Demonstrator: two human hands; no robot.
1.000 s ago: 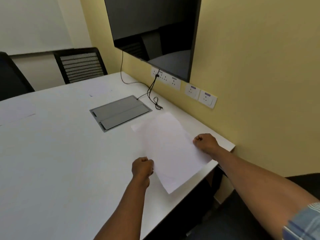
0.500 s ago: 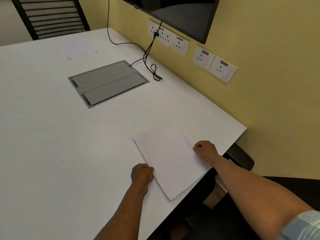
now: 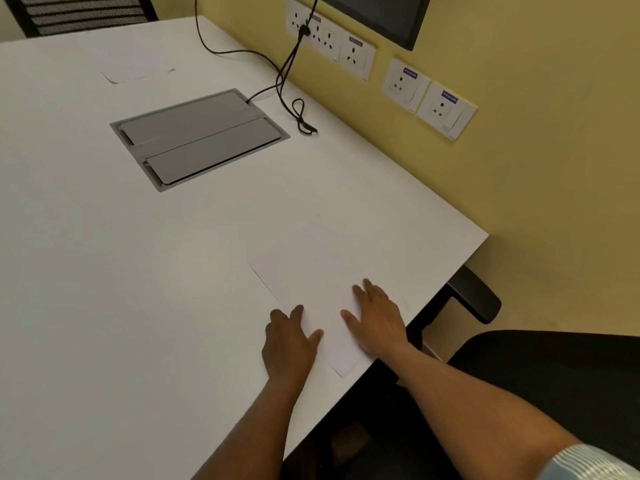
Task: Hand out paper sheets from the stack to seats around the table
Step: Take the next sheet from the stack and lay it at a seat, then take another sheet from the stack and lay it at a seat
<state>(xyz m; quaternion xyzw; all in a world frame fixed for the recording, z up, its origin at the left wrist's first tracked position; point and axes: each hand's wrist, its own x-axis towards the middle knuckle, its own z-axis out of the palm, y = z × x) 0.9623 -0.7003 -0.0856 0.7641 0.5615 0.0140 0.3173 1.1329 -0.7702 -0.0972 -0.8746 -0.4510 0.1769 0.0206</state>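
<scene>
White table (image 3: pixel 104 271) fills my view, yellow wall (image 3: pixel 536 185) beyond. My left hand (image 3: pixel 289 344) and right hand (image 3: pixel 377 320) lie flat with fingers spread, gripping nothing, palms pressing a paper sheet (image 3: pixel 311 268) at the table's near corner. Another sheet (image 3: pixel 136 69) rests far across, past the grey cable hatch (image 3: pixel 199 138).

Office meeting room, long white tabletop (image 3: pixel 104 271) with a flush cable box (image 3: pixel 199 138) at eleven o'clock, wall sockets (image 3: pixel 381 67) and screen (image 3: pixel 388 12) at one o'clock, black chairs (image 3: pixel 554 375) around.
</scene>
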